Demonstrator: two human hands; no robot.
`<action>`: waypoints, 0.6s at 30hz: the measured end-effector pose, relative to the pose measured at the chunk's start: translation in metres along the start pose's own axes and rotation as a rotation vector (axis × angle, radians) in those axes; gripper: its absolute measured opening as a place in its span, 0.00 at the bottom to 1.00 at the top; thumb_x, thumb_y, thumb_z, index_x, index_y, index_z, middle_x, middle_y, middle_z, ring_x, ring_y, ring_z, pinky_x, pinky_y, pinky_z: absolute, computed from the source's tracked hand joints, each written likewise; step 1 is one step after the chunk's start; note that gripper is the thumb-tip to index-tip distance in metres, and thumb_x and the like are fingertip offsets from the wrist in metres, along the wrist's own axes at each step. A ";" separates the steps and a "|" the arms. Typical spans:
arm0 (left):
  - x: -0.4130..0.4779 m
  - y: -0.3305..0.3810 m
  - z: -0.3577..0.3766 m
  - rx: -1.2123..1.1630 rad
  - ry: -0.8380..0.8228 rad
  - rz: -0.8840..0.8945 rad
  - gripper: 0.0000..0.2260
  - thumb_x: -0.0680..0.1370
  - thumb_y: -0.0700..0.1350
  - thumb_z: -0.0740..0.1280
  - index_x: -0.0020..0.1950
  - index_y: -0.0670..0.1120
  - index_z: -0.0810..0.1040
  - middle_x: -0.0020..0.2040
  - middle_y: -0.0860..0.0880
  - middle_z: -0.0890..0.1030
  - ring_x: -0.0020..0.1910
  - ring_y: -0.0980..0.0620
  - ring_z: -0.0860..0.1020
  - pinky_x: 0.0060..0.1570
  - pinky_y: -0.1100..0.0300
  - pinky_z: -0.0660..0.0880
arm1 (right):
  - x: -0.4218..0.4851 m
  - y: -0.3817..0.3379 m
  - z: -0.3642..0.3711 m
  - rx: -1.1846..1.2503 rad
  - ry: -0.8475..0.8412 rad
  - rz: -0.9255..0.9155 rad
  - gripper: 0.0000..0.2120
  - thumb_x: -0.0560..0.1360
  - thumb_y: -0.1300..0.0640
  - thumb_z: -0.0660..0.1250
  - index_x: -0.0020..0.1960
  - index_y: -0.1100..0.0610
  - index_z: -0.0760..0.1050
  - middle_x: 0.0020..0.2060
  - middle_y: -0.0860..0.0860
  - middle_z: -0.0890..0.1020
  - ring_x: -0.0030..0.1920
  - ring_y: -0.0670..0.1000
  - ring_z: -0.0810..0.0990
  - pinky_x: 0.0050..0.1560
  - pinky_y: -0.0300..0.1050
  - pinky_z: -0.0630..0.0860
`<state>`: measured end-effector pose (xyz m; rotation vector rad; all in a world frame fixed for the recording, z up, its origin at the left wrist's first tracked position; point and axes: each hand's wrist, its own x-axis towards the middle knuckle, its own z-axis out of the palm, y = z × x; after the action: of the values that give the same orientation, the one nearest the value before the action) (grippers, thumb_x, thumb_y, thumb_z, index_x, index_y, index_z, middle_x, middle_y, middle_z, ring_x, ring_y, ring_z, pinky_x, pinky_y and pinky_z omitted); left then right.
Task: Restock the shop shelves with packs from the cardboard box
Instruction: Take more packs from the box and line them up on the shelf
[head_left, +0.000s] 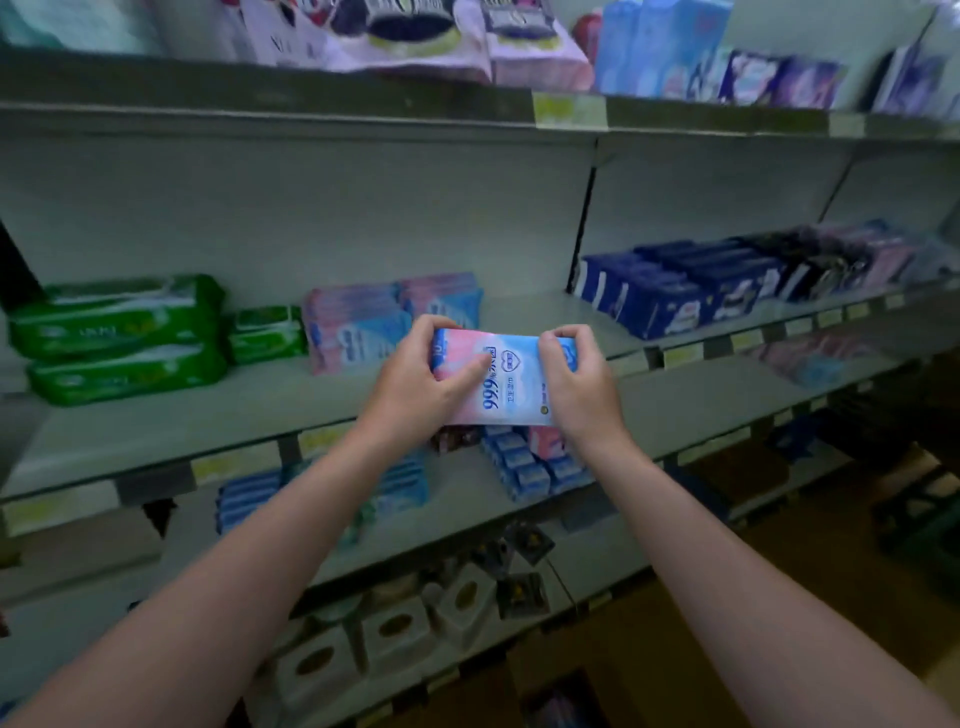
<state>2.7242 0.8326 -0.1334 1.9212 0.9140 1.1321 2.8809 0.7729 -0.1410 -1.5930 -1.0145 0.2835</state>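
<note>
The pack, pink and light blue with "99.9%" printed on its face, is held in both hands above the near part of the middle shelf. It sits just in front of the matching stack of pink-and-blue packs.

Grip state:
- Left hand: grip closed on the left end of the pack, fingers curled over the far edge and thumb across the printed face.
- Right hand: grip closed on the right end of the pack, fingers curled over the far edge.

Shelf contents:
- Top shelf: purple packs at centre and light blue packs to the right. Both are blurred.
- Middle shelf, left to right: two large green packs stacked one on the other, smaller green packs just beside them, then the pink-and-blue stack. Beyond the upright divider, on the right, stand rows of dark blue packs.
- Lower shelf: small blue packs in rows, partly hidden by the hands.
- Bottom shelf: white boxes with oval openings on top.

A brown cardboard box lies at the near right, below the right forearm. Its contents are too dark and blurred to identify.
</note>
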 end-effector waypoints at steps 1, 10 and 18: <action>0.010 -0.002 -0.012 -0.002 -0.045 0.026 0.18 0.70 0.51 0.75 0.54 0.52 0.71 0.43 0.54 0.78 0.39 0.56 0.76 0.42 0.61 0.75 | 0.007 -0.007 0.009 0.004 0.008 -0.009 0.08 0.79 0.48 0.60 0.46 0.51 0.70 0.34 0.46 0.77 0.35 0.48 0.76 0.38 0.45 0.72; 0.069 -0.034 -0.038 0.033 -0.095 -0.095 0.24 0.68 0.46 0.78 0.59 0.53 0.70 0.51 0.53 0.77 0.47 0.54 0.77 0.42 0.66 0.70 | 0.066 -0.007 0.051 0.050 -0.299 0.056 0.10 0.79 0.44 0.59 0.50 0.50 0.67 0.44 0.53 0.78 0.41 0.53 0.79 0.38 0.53 0.78; 0.100 -0.076 -0.003 -0.009 0.029 -0.151 0.24 0.66 0.42 0.77 0.56 0.55 0.69 0.57 0.47 0.74 0.54 0.51 0.76 0.53 0.54 0.76 | 0.133 0.026 0.051 -0.135 -0.710 -0.008 0.22 0.74 0.54 0.70 0.63 0.45 0.64 0.54 0.45 0.75 0.51 0.44 0.79 0.47 0.37 0.80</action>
<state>2.7419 0.9544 -0.1563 1.8003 1.0486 1.0756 2.9371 0.9059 -0.1349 -1.6391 -1.6022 0.8278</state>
